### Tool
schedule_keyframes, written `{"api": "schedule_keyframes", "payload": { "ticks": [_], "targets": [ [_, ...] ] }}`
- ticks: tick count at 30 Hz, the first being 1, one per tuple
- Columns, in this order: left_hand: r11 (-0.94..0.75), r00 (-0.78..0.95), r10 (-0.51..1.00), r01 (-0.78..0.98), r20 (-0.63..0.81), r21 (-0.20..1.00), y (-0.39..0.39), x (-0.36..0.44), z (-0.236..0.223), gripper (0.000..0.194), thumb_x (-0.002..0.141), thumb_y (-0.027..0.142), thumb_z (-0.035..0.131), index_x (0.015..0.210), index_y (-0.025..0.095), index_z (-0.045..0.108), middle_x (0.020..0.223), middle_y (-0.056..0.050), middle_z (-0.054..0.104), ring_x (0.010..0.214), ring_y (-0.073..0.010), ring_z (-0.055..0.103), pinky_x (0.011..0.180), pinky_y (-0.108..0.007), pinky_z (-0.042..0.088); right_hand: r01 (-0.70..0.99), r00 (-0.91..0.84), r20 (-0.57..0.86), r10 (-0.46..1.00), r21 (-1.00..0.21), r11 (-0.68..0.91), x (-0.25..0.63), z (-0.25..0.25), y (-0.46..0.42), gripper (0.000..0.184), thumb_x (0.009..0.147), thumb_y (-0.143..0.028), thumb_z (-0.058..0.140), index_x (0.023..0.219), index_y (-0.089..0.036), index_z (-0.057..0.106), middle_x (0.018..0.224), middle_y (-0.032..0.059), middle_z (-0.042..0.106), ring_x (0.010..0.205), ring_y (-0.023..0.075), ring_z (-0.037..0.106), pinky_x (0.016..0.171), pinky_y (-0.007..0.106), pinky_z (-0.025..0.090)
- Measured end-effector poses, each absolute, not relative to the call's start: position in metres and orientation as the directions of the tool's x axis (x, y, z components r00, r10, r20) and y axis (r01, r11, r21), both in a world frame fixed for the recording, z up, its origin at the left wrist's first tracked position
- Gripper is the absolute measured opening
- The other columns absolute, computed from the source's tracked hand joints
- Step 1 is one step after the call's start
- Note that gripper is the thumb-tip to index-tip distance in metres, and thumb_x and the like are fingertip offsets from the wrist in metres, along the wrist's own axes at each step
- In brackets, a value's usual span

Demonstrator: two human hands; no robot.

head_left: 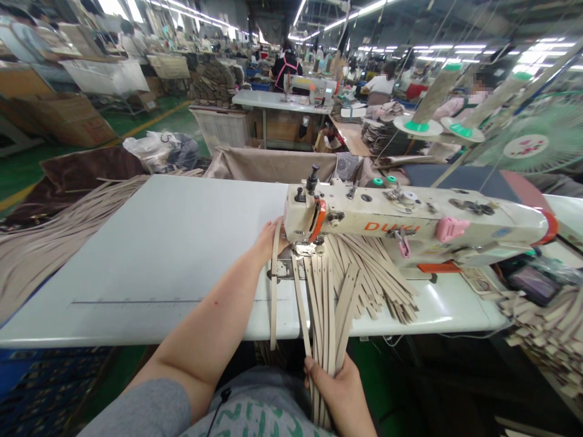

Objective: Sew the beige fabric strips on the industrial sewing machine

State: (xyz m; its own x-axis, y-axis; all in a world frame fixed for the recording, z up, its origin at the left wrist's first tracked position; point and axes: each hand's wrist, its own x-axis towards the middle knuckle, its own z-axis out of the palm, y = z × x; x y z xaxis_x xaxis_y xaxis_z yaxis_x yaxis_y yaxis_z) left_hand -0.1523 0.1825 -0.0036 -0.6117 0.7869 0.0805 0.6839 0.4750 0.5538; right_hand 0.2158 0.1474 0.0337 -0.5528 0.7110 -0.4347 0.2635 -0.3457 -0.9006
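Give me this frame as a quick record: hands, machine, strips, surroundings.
left hand: by the sewing machine's needle end, next to a single strip; fingertips partly hidden
right hand: holding a bunch of strips off the table's near edge
machine: on the table, orange lettering
other strips: fanned pile beneath the machine's arm
far right: fan

The single head-worn camera looked forward and down from above the wearer's grey shirt, at bottom centre of the frame. The right hand, at lower centre, lay close to the lens; the left hand, at mid-frame, and the sewing machine, right of centre, lay farther off. The wide field reached past the white tabletop to distant ceiling lights along the upper edge.
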Motion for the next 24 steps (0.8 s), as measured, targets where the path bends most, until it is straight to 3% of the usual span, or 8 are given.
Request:
{"api": "schedule_keyframes", "payload": {
  "ticks": [4, 7, 13, 17, 24],
  "targets": [
    [0.472, -0.663, 0.743, 0.62, 0.096, 0.627, 0.181, -0.148, 0.005, 0.043, 0.091, 0.023, 0.077, 0.133, 0.019, 0.08, 0.153, -0.017, 0.075, 0.152, -0.0429, 0.061, 0.137, -0.061, 0.038, 0.269, -0.561, -0.415, 0.716, -0.91, -0.317, 0.214, 0.037, 0.15, 0.042, 0.072, -0.053, 0.1, 0.078, -0.021, 0.073, 0.057, 0.0016, 0.073, 0.055, 0.0215, 0.065, 0.06, 0.034, 0.052],
    [0.44, -0.701, 0.7, 0.573, 0.135, 0.691, 0.177, -0.141, 0.015, 0.039, 0.089, 0.016, 0.073, 0.128, 0.019, 0.08, 0.136, -0.014, 0.083, 0.136, -0.0405, 0.072, 0.132, -0.059, 0.045, 0.279, -0.552, -0.407, 0.728, -0.913, -0.299, 0.209, 0.04, 0.152, 0.038, 0.074, -0.05, 0.097, 0.078, -0.021, 0.073, 0.056, 0.0016, 0.073, 0.056, 0.0222, 0.066, 0.061, 0.034, 0.053],
    [0.45, -0.722, 0.683, 0.534, 0.11, 0.716, 0.172, -0.128, 0.036, 0.016, 0.089, 0.013, 0.069, 0.097, 0.016, 0.082, 0.116, -0.012, 0.088, 0.124, -0.0364, 0.076, 0.121, -0.049, 0.056, 0.286, -0.518, -0.408, 0.751, -0.911, -0.298, 0.199, 0.043, 0.151, 0.036, 0.075, -0.049, 0.094, 0.084, -0.021, 0.074, 0.056, 0.0017, 0.073, 0.055, 0.024, 0.067, 0.061, 0.035, 0.054],
    [0.457, -0.741, 0.665, 0.5, 0.09, 0.736, 0.173, -0.125, 0.04, 0.018, 0.092, 0.015, 0.066, 0.095, 0.015, 0.083, 0.115, -0.014, 0.087, 0.125, -0.0371, 0.076, 0.113, -0.046, 0.06, 0.313, -0.509, -0.41, 0.757, -0.907, -0.281, 0.198, 0.044, 0.151, 0.033, 0.076, -0.049, 0.092, 0.084, -0.021, 0.075, 0.055, 0.0019, 0.073, 0.055, 0.0246, 0.067, 0.061, 0.035, 0.054],
    [0.489, -0.756, 0.652, 0.476, 0.056, 0.731, 0.173, -0.124, 0.043, 0.018, 0.091, 0.018, 0.069, 0.099, 0.015, 0.084, 0.109, -0.015, 0.086, 0.121, -0.0383, 0.078, 0.114, -0.049, 0.061, 0.322, -0.5, -0.412, 0.762, -0.905, -0.278, 0.194, 0.048, 0.151, 0.027, 0.076, -0.044, 0.089, 0.08, -0.021, 0.075, 0.056, 0.0024, 0.074, 0.056, 0.0249, 0.069, 0.062, 0.035, 0.055]
  ]
}}
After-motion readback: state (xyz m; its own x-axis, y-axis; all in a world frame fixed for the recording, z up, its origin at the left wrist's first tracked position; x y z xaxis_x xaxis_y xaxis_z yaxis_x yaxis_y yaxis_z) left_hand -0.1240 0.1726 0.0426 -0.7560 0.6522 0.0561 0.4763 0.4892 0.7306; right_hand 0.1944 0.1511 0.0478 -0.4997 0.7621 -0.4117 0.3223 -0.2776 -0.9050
